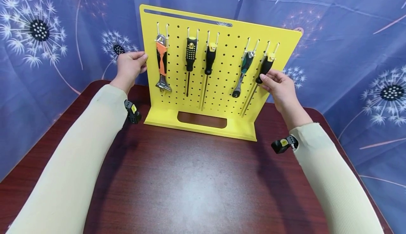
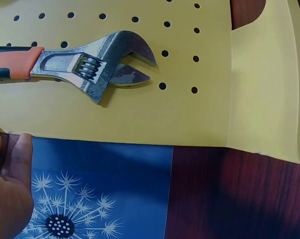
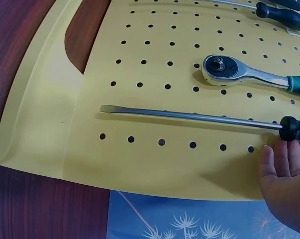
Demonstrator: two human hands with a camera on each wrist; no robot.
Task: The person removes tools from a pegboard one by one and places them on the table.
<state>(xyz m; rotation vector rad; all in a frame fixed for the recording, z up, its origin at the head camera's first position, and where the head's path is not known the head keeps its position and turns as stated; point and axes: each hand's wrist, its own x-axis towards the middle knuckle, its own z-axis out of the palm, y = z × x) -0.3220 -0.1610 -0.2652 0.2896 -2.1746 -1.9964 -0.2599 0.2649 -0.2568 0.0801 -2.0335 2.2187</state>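
Note:
A yellow pegboard (image 1: 219,61) stands on the table with hand tools hanging from its hooks. My left hand (image 1: 131,68) pinches the board's left edge, beside an adjustable wrench (image 1: 162,59) with an orange and black handle. At the far right hangs a long flat-blade screwdriver (image 3: 189,115). My right hand (image 1: 280,86) has its thumb and fingers at the lower end of that screwdriver's black handle; part of the contact is hidden. Left of it hangs a ratchet wrench (image 1: 243,72) with a green and black handle.
Two more screwdrivers, one short (image 1: 190,56) and one long (image 1: 209,59), hang mid-board. The board's base has a flat foot (image 1: 161,117) with a cut-out. The dark wooden table (image 1: 190,177) extends in front; a blue dandelion-print cloth (image 1: 95,26) hangs behind.

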